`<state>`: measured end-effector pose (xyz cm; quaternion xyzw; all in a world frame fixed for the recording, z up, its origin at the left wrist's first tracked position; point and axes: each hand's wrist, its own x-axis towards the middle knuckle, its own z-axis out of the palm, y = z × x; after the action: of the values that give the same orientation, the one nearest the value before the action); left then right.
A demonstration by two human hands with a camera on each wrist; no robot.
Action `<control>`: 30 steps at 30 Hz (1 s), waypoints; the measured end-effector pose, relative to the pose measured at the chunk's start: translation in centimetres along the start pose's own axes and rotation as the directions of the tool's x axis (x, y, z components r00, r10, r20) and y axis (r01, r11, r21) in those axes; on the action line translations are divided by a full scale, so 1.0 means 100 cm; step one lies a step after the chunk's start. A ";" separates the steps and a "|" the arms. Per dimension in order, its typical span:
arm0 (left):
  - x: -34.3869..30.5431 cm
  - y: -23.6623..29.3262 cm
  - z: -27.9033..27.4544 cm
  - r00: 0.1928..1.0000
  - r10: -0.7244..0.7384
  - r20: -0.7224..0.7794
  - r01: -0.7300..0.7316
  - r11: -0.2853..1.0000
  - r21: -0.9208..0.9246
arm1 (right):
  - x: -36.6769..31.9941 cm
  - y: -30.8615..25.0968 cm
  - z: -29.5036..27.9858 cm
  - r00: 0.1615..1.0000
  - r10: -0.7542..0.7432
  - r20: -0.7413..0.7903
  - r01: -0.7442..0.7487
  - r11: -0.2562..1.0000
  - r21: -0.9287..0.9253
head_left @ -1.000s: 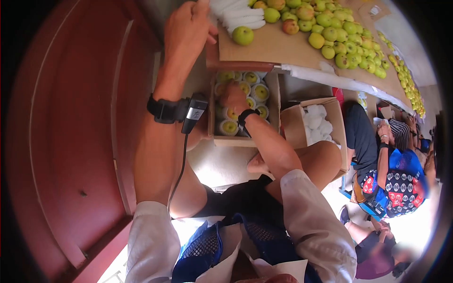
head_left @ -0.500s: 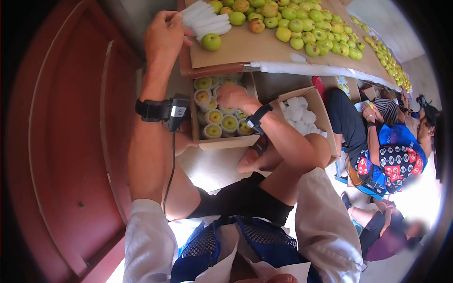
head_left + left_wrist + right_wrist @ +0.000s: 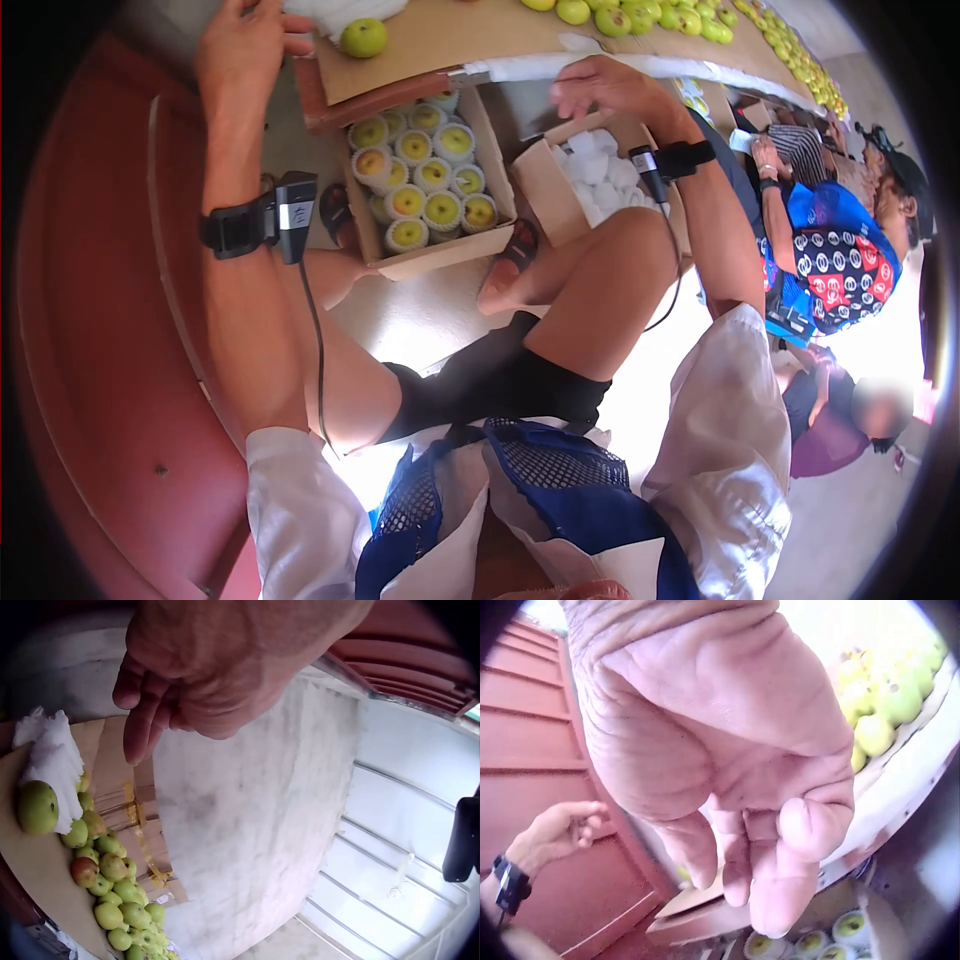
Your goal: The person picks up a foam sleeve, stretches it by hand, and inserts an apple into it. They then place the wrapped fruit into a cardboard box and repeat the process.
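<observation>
My left hand point(image 3: 245, 50) is raised at the table's left corner, fingers loosely bent and holding nothing. Beside it lie a stack of white foam nets point(image 3: 56, 761) and a single green apple point(image 3: 364, 38). My right hand point(image 3: 615, 88) hovers by the table edge, above the box of white foam pieces point(image 3: 603, 170). Its palm shows in the right wrist view, fingers relaxed with nothing in them. Between my feet stands a cardboard box point(image 3: 450, 256) of apples in foam nets point(image 3: 413, 146), packed in rows.
Many loose apples point(image 3: 612, 20) are spread over the cardboard-covered table point(image 3: 420, 62). A red door point(image 3: 110, 350) stands close on my left. To the right, another person point(image 3: 840, 240) sits working, with someone else point(image 3: 825, 420) lower down.
My right hand has come out of the apple box and moved right, over toward the foam box. The left hand stays up by the foam nets. The head view has shifted.
</observation>
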<state>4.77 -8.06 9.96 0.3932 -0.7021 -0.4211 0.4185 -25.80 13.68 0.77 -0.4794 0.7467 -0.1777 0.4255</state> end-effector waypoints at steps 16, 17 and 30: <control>0.011 -0.034 -0.003 0.993 0.001 0.122 -0.031 0.968 0.250 | -0.002 0.279 0.075 0.877 0.213 -0.431 -0.295 0.946 -0.133; 0.011 -0.034 -0.002 0.992 0.004 0.123 -0.035 0.966 0.256 | -0.006 0.271 0.082 0.862 0.255 -0.437 -0.355 0.921 -0.163; 0.007 -0.035 -0.002 0.993 -0.005 0.122 -0.024 0.971 0.237 | -0.016 0.230 0.117 0.735 0.331 -0.592 -0.455 0.888 -0.068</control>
<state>5.44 -9.90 6.93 0.4106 -0.7736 -0.3552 0.3268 -29.07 27.76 -20.71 -0.2771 0.9373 -0.1377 0.1602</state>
